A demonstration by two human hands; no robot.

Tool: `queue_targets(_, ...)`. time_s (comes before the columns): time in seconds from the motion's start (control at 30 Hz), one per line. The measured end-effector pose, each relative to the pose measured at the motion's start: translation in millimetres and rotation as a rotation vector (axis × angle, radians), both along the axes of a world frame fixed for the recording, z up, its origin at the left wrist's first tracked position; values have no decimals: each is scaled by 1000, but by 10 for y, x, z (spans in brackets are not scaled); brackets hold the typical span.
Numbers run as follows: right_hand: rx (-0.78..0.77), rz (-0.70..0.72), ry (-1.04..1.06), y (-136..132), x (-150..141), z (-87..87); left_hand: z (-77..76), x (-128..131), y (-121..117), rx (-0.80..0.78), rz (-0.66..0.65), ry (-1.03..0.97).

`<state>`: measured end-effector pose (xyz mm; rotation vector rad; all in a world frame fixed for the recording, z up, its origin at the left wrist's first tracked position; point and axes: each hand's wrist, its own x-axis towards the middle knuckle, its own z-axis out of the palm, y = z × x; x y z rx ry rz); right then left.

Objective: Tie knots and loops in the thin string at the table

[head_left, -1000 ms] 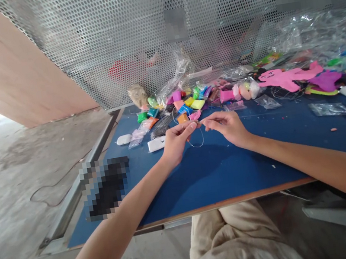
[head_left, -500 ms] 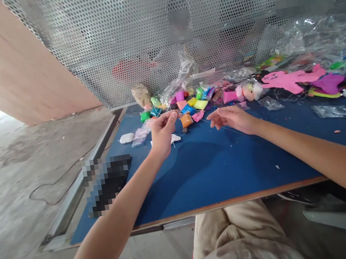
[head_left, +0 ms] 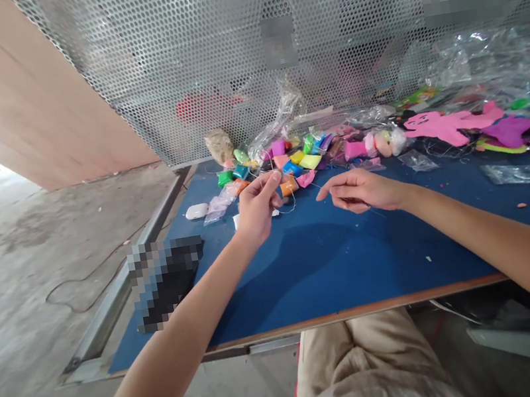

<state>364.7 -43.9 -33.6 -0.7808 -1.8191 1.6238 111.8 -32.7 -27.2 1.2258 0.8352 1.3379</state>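
Note:
My left hand [head_left: 255,205] is raised over the blue table [head_left: 335,261], its thumb and fingers pinched on a thin thread [head_left: 291,208] that hangs in a small loop below it. My right hand [head_left: 357,189] hovers a little to the right, forefinger stretched toward the left hand and the other fingers curled; a faint line of thread runs under it, and I cannot make out whether it grips it. Just behind both hands lies a heap of small coloured clay packets [head_left: 289,160].
A perforated metal screen [head_left: 240,41] closes off the table's far edge. Pink [head_left: 444,124] and purple [head_left: 508,130] foam cut-outs and clear plastic bags [head_left: 490,65] lie at the right. A white earbud case [head_left: 196,211] and a blurred dark object [head_left: 170,282] sit at the left.
The hands, together a second ago with the thread looped between them, have drawn apart. My left hand rose toward the clay packets; my right hand moved right and pointed its forefinger.

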Motion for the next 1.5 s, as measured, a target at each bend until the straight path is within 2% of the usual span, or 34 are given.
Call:
queue_targets(0.17, 236, -104, -136, 28, 4, -18, 28, -1, -13, -121, -22, -112)
queue_targets(0.23, 433, -210, -239, 53, 35, -16, 32, -19, 5, -130, -59, -130)
queue_targets(0.33, 824, -395, -368, 132, 131, -9, 18, -48, 42, -103, -73, -127)
queue_targets(0.4, 1078, -448, -440, 204, 208, -12, 2, -56, 54, -68, -49, -107)
queue_targets(0.43, 1168, -479, -516, 239, 241, -18, -5, -55, 54, -47, -41, -98)
queue_targets(0.5, 1226, -517, -628, 292, 286, -36, -16, -44, 42, -1, -39, -94)
queue_targets(0.73, 1130, -598, -699, 266, 225, -58, -8, 31, -61, 129, -41, -87)
queue_targets(0.83, 1092, -638, -603, 199, 151, -30, 13, 53, -109, 196, 2, -95)
queue_targets(0.93, 946, -653, -411, 118, 41, -23, 36, 68, -147, 209, 59, -105)
queue_targets(1.07, 644, -562, -132, 16, -135, -48, 31, 96, -169, 163, 56, -120)
queue_targets(1.17, 462, -433, 75, -34, -242, -65, -10, 133, -177, 149, 16, -120)
queue_targets(1.3, 255, -294, 215, -53, -319, -87, -63, 184, -197, 131, 6, -103)
queue_targets(1.4, 248, -271, 172, -50, -311, -111, -62, 191, -203, 131, 12, -89)
queue_targets(1.5, 457, -336, 3, -52, -237, -103, -29, 160, -184, 160, 42, -100)
